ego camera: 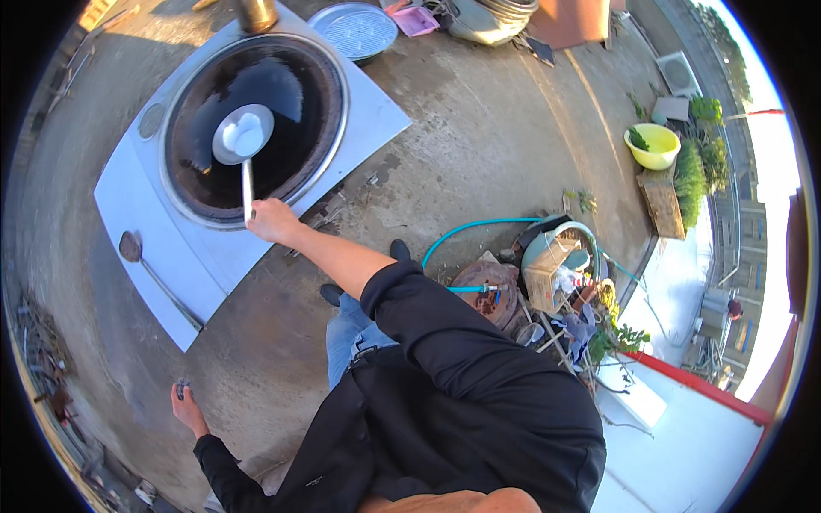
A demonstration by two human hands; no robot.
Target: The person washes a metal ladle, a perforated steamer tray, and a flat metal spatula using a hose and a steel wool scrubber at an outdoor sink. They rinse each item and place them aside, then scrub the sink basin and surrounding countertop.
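Observation:
My right hand (274, 220) grips the handle of a metal ladle (249, 183), whose round bowl is over a large dark wok (192, 160). Dark liquid or a wet, glossy surface shows inside the wok, which is set in a pale metal stove top (378, 115). My left hand (186, 405) is low at the left, away from the stove, with its fingers closed on a small grey wire scourer (183, 387). A long-handled metal ladle or spatula (168, 292) lies on the stove top's near left part.
A metal pot (256, 16) and a blue perforated tray (354, 31) are beyond the wok. At the right, a teal hose (478, 224) runs to a cluttered tub (545, 256). A yellow basin (660, 147) stands farther right, beside plants. The ground is concrete.

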